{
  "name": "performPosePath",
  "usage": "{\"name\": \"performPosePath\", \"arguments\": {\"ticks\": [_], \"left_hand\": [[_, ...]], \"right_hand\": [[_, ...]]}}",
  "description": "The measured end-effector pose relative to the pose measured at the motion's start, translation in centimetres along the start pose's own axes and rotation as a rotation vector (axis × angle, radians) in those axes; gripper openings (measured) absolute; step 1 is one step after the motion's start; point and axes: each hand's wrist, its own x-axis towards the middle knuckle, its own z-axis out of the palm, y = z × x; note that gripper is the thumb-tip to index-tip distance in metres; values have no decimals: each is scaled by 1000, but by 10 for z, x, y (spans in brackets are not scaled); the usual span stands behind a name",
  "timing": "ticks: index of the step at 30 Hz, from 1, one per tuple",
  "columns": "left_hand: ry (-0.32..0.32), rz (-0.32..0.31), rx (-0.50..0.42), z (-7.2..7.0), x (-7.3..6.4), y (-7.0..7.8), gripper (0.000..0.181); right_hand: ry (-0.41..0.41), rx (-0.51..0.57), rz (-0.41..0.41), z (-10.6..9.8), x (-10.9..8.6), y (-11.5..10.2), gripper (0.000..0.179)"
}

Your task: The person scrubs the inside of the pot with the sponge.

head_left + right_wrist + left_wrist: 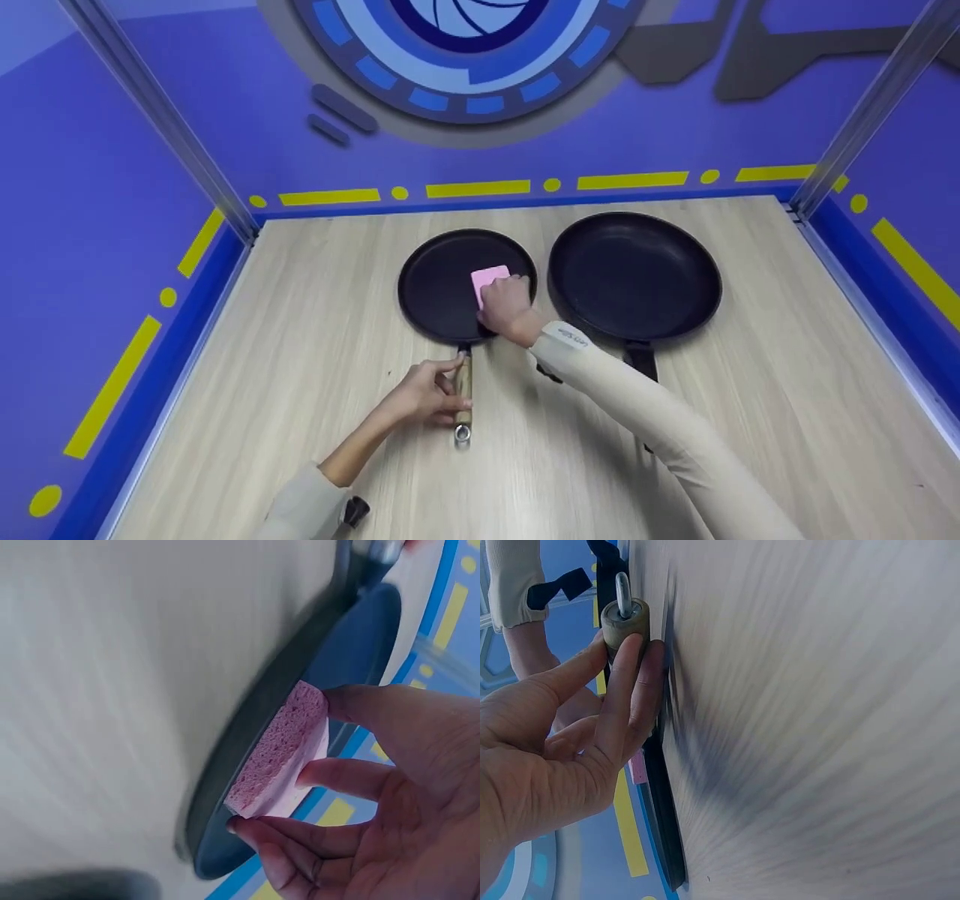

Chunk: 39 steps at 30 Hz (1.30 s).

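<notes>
Wooden handle (pixel 465 384) being pinched by left hand (pixel 425 391), likely steadying smaller pan (pixel 439 289); sponge (pixel 276 754) being clamped edgewise by right hand (pixel 507 305) fingers, likely freeing underside.

From my end this reads as a purpose-built booth, more like a demo stall than a home kitchen; whether it stands in a lab or a studio, I can't tell. Purple-blue walls (pixel 247 161) rise on three sides of the table (pixel 315 322), and metal posts (pixel 155 114) stand at both far corners. I see bold graphics on the walls — a ringed emblem (pixel 469 64) at the back, yellow bars (pixel 478 188) and dots (pixel 552 184) along the foot. The kitchen touch comes from the goods: a small pan (pixel 442 289), a large pan (pixel 637 274) and a sponge (pixel 489 277).
</notes>
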Motion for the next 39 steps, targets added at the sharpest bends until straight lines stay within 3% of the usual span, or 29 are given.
{"name": "performPosePath", "arguments": {"ticks": [8,13,20,24,29,33,36,39], "left_hand": [[-22,19,-6,2,-2,0,82],[-27,40,19,1,-1,1,80],[3,3,-23,-1,0,2,79],[23,-23,-9,-2,2,3,79],[50,-5,114,-4,4,7,79],[50,10,248,-6,3,12,80],[61,15,442,-5,2,19,79],[138,75,694,-2,3,30,73]], "right_hand": [[85,-112,-102,3,-18,-24,39],[99,-94,-157,0,-21,-20,38],[184,184,-234,-12,-13,21,29],[254,307,-164,-26,-8,63,38],[277,395,17,-36,-5,124,46],[270,426,108,-28,-10,168,43],[226,446,156,-17,-17,194,36],[152,451,194,-5,-24,214,33]]}}
